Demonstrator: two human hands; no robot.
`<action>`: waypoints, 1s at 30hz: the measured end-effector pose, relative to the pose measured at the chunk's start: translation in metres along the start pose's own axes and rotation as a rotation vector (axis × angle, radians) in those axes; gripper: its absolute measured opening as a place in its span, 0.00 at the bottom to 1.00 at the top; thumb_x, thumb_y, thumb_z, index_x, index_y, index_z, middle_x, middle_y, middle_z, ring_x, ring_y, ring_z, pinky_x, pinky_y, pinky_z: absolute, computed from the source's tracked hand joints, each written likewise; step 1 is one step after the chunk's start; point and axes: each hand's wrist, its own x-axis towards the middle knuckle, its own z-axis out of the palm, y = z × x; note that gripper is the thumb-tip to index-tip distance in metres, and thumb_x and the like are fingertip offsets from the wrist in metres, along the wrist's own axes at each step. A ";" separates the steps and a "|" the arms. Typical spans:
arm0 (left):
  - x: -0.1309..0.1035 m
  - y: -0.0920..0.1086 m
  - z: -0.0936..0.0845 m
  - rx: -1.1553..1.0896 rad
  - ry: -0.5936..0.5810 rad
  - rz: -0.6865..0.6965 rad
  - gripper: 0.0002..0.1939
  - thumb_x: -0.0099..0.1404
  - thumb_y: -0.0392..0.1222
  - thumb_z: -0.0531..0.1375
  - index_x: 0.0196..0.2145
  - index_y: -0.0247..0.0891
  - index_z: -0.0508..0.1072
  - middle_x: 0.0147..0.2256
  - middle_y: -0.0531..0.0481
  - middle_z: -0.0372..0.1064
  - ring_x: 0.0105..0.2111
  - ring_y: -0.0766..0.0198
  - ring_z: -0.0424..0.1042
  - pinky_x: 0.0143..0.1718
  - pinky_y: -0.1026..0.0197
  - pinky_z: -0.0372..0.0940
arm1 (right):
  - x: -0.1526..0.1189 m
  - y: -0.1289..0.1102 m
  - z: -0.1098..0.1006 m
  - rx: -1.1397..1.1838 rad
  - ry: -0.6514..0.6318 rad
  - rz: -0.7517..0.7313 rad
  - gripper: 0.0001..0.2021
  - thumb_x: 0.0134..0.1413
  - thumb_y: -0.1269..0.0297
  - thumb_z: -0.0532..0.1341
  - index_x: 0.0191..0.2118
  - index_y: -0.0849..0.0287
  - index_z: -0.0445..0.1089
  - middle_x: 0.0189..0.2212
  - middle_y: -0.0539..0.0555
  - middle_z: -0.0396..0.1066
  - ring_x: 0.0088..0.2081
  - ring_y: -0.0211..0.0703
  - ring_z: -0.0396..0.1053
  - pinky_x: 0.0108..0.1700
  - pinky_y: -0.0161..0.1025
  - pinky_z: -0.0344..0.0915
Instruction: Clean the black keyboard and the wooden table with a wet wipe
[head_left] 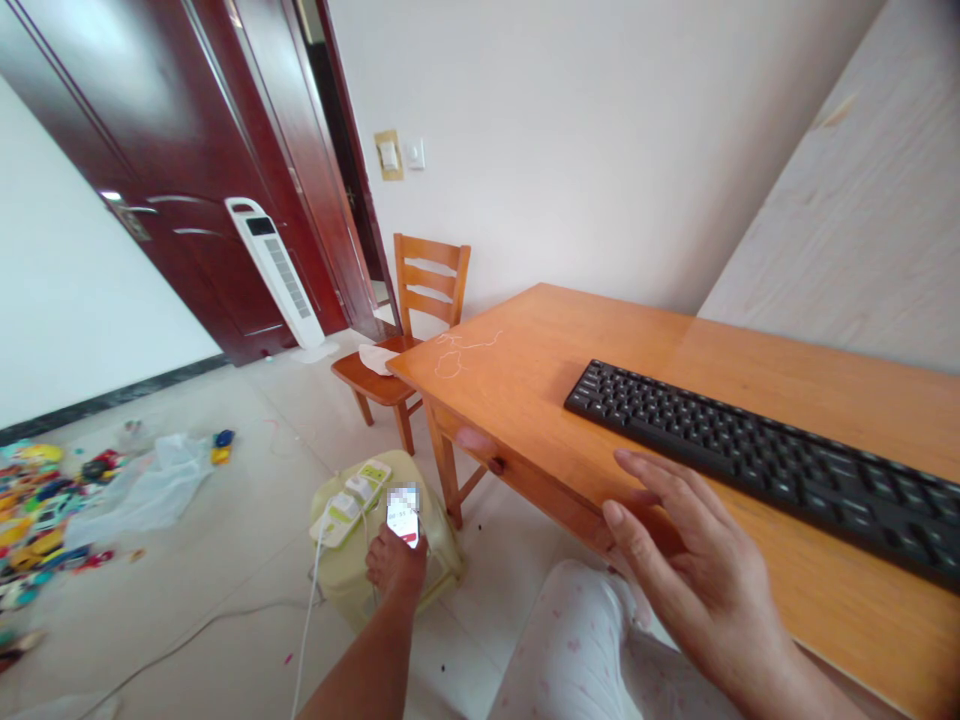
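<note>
My left hand point(396, 562) is closed round the lower end of a phone point(403, 518) with a lit screen, over a pale yellow plastic stool point(439, 560). Beside the phone on the stool lies a white and green power strip point(351, 500) with plugs and a white cable. At the table's front edge my right hand point(694, 555) hovers with its fingers apart, and nothing is in it. Just beyond those fingers a black keyboard point(735, 440) rests on the wooden table point(525, 380).
A wooden chair point(433, 280) with something white on its seat stands by the table's far corner. Toys point(52, 520) and a plastic sheet point(165, 490) cover the floor at left. A white tower fan point(277, 270) leans in view near the dark red door point(180, 130).
</note>
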 end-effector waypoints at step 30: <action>-0.036 0.029 -0.027 -0.281 0.216 0.167 0.33 0.68 0.58 0.49 0.62 0.32 0.59 0.56 0.29 0.64 0.57 0.37 0.63 0.54 0.37 0.59 | 0.003 -0.001 0.003 0.044 -0.025 -0.056 0.21 0.61 0.59 0.61 0.59 0.55 0.65 0.53 0.60 0.67 0.53 0.52 0.68 0.54 0.51 0.69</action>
